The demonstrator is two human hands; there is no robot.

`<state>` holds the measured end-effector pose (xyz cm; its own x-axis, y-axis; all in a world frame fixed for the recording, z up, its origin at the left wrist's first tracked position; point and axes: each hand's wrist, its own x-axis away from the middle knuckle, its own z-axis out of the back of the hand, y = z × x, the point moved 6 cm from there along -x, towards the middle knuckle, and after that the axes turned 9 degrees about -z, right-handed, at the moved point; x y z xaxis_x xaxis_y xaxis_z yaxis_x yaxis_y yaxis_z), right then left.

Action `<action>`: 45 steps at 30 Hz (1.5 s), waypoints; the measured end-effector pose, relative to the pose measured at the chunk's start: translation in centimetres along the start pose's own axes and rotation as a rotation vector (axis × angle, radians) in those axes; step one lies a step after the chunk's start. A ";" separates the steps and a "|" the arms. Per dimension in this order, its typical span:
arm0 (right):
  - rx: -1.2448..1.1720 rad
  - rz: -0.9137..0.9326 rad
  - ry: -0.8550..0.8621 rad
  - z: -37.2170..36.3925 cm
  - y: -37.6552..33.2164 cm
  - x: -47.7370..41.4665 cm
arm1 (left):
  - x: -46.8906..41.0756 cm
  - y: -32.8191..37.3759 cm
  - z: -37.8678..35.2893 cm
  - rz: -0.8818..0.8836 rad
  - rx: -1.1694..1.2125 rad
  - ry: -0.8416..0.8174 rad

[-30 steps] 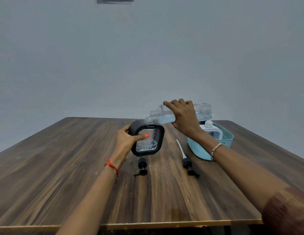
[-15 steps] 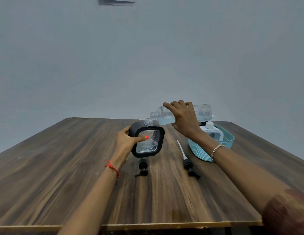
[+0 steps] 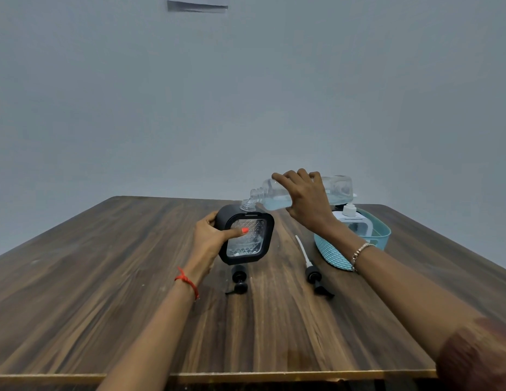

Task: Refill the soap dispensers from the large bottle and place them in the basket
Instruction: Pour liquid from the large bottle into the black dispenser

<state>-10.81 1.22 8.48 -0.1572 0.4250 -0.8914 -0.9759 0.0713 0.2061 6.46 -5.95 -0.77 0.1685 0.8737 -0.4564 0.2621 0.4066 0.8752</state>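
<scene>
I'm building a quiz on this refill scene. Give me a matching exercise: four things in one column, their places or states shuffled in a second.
Things: 1 large bottle; 2 black dispenser; 3 white dispenser; 4 pump head with white tube.
States: A in the teal basket; B lying on the table; C tipped, gripped by the right hand; D upright, held by the left hand.
Pairs: 1-C; 2-D; 3-A; 4-B.

The left hand (image 3: 209, 241) wears a knotted red thread (image 3: 187, 282) at the wrist and orange-red polish on the thumbnail (image 3: 245, 230). The right hand (image 3: 308, 204) has a thin silvery bracelet (image 3: 359, 253), perhaps beaded, and a reddish-brown sleeve (image 3: 477, 359) higher up the arm.
</scene>
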 end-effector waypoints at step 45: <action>0.016 0.013 0.005 -0.2 -0.4 0.0 | 0.3 -0.3 0.4 0.003 0.011 0.021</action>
<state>-10.47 1.00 8.30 -0.1706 0.4211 -0.8908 -0.9712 0.0805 0.2240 6.78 -5.91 -1.21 0.1489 0.8805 -0.4500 0.2720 0.4010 0.8747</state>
